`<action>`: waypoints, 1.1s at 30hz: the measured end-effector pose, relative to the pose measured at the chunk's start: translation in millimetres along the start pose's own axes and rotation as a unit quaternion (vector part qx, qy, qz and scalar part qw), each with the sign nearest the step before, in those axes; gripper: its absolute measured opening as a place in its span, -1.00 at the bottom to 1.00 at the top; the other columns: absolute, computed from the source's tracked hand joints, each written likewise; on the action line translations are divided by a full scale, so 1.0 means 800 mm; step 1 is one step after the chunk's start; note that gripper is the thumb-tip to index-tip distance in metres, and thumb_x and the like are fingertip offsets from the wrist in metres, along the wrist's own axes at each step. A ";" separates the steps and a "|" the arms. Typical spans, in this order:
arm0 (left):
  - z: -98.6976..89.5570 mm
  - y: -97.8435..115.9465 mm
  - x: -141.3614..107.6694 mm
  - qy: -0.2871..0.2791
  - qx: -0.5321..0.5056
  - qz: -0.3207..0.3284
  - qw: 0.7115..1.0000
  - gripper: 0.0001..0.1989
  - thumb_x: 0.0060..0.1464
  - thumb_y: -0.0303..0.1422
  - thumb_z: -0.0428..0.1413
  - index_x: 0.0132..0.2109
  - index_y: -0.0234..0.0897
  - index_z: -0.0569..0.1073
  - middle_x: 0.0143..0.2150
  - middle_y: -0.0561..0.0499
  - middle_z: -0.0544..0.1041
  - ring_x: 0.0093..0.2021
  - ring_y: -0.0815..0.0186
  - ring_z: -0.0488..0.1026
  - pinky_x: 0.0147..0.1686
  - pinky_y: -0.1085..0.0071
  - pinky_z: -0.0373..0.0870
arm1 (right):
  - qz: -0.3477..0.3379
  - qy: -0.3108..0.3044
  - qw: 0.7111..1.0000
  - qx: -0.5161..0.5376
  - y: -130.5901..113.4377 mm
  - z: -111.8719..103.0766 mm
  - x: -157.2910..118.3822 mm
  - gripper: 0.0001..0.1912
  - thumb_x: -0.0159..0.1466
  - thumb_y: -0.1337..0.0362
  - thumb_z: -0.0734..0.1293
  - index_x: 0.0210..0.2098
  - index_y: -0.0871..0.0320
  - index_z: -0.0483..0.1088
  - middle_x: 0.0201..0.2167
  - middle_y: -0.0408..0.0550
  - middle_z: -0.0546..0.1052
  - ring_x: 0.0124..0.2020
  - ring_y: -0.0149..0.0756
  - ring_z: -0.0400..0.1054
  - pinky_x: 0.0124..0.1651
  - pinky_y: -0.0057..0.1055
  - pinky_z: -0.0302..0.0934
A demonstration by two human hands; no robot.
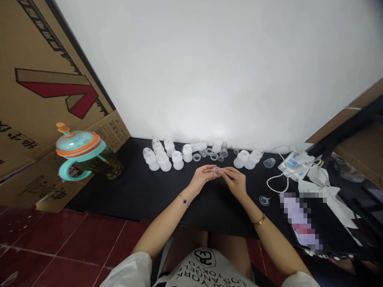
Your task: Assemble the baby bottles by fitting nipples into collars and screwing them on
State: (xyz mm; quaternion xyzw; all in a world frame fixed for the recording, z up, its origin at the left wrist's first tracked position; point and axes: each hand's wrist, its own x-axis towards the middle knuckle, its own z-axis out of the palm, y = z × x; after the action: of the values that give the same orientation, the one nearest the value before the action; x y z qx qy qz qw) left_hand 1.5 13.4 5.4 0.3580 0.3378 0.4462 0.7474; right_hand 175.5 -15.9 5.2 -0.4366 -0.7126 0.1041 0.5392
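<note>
Both hands meet over the middle of the black table [179,199]. My left hand [202,177] holds a small translucent ring-like part [216,170] between thumb and fingers. On its right side, my right hand [235,180] pinches the same part with closed fingertips. Behind the hands lie loose translucent rings [214,156] and small clear caps [223,152]. Several white bottles stand to the left, some with clear domed caps, such as one bottle [163,161]; an uncapped bottle [177,161] is beside them. Two more bottles [241,159] stand at the right.
A large teal and orange jug [86,153] stands at the left by a cardboard box [44,87]. To the right are a clear cap [269,162], a clear funnel-like piece [264,200], a white power strip [296,164] with cable, papers and a partly pixelated phone [301,223].
</note>
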 end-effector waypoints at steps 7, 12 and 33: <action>-0.001 -0.004 0.001 -0.005 -0.024 -0.005 1.000 -0.56 -0.17 -0.45 0.43 -0.07 -0.39 0.58 -0.18 -0.14 0.66 -0.22 0.27 0.59 -0.11 0.33 0.47 | -0.058 0.008 0.996 -0.061 0.002 0.002 -0.005 -0.81 0.38 0.31 0.36 -0.16 0.01 0.65 -0.24 -0.03 0.67 -0.23 -0.19 0.58 -0.13 -0.28 0.50; 0.001 -0.004 0.000 0.000 -0.034 -0.012 0.999 -0.56 -0.16 -0.48 0.43 -0.06 -0.39 0.57 -0.20 -0.14 0.66 -0.22 0.26 0.60 -0.07 0.29 0.48 | -0.124 0.018 0.985 -0.117 0.014 0.004 -0.009 -0.79 0.37 0.35 0.36 -0.11 0.01 0.63 -0.21 -0.01 0.67 -0.19 -0.18 0.59 -0.08 -0.24 0.53; -0.003 0.003 0.001 -0.015 0.001 -0.010 1.000 -0.55 -0.15 -0.40 0.41 -0.04 -0.35 0.61 -0.18 -0.11 0.66 -0.23 0.30 0.57 -0.11 0.36 0.40 | -0.020 -0.010 0.999 -0.046 0.003 0.000 -0.003 -0.81 0.34 0.22 0.40 -0.08 0.04 0.60 -0.13 0.04 0.61 -0.15 -0.17 0.53 -0.24 -0.31 0.53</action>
State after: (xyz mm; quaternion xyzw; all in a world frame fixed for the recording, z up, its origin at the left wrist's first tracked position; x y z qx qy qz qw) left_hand -1.0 15.3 6.1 0.3619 0.3307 0.4334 0.7562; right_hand 176.8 -16.5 2.0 -0.4453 -0.7309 0.0645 0.5132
